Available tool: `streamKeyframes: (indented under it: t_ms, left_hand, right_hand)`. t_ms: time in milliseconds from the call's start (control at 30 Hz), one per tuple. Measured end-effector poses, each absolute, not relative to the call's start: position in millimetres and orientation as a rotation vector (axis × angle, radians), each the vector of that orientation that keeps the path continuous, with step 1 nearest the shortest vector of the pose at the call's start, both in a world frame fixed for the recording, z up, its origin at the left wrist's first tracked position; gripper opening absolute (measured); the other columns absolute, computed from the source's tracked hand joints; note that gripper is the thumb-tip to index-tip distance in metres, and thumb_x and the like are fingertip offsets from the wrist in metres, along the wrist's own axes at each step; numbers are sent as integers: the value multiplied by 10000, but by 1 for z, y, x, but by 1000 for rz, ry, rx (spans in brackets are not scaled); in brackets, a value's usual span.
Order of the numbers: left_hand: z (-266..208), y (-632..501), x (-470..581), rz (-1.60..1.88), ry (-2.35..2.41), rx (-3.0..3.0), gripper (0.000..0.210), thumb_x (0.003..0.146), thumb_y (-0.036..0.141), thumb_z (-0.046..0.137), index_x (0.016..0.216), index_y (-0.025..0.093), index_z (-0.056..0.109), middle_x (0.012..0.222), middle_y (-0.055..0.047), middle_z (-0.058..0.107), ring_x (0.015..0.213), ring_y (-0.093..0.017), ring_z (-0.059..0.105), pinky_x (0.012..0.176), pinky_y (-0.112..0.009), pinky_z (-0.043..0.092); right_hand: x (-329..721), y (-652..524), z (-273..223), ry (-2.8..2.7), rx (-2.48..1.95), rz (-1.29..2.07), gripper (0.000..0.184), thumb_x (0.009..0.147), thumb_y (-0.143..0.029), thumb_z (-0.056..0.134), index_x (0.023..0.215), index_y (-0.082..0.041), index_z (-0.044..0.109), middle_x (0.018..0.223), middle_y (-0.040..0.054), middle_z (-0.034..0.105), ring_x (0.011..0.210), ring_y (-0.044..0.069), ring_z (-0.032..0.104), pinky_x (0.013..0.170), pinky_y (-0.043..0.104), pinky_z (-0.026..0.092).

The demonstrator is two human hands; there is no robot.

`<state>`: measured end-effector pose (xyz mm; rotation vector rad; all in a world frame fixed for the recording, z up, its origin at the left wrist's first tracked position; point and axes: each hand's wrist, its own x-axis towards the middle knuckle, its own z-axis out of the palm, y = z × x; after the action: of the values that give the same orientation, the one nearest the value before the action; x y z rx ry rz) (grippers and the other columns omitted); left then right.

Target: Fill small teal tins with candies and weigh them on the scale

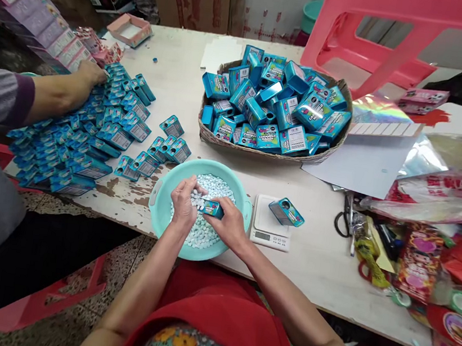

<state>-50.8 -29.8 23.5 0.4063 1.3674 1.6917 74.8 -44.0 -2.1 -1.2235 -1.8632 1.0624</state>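
Observation:
Over a turquoise basin (156,208) of white candies (202,234), my right hand (228,225) grips a small blue candy tin (212,208) lying on its side. My left hand (184,204) is cupped beside the tin's left end, fingers curled round some white candies. A few candies show between the hand and the tin. Just right of the basin sits a white digital scale (272,224), with another blue tin (286,211) resting partly on it.
A basket (259,153) heaped with blue tins stands behind the basin. At left, a co-worker's hand (88,75) touches rows of tins (76,147). Several open tins (169,148) stand near the basin. Scissors (343,216) and packaging lie right; a pink stool (370,49) is behind.

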Motion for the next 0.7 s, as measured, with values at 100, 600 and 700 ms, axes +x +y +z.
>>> streamKeyframes:
  t_ms: [100,600,700]
  left_hand:
    - [24,-29,-51,1705,1397,446,260,738,362,662,669,161,511,558,40,517,527,-107,550,570,-241,471]
    - [29,-32,-46,1763,1411,498,220,780,338,635,723,158,521,579,38,511,495,-90,507,543,-234,469]
    - [27,-32,-45,1719,1364,543,214,796,345,615,741,162,520,590,37,504,475,-84,487,491,-215,437]
  right_hand:
    - [74,-43,2,-1859,-1221,1041,318,716,-200,707,1008,-217,582,930,32,597,904,221,571,785,334,452]
    - [75,-46,5,-1806,-1187,1055,317,705,-177,710,993,-221,587,915,21,593,894,213,567,783,329,444]
    - [73,-44,-2,-1785,-1204,1075,319,700,-176,714,990,-224,589,920,21,595,899,217,566,789,336,444]
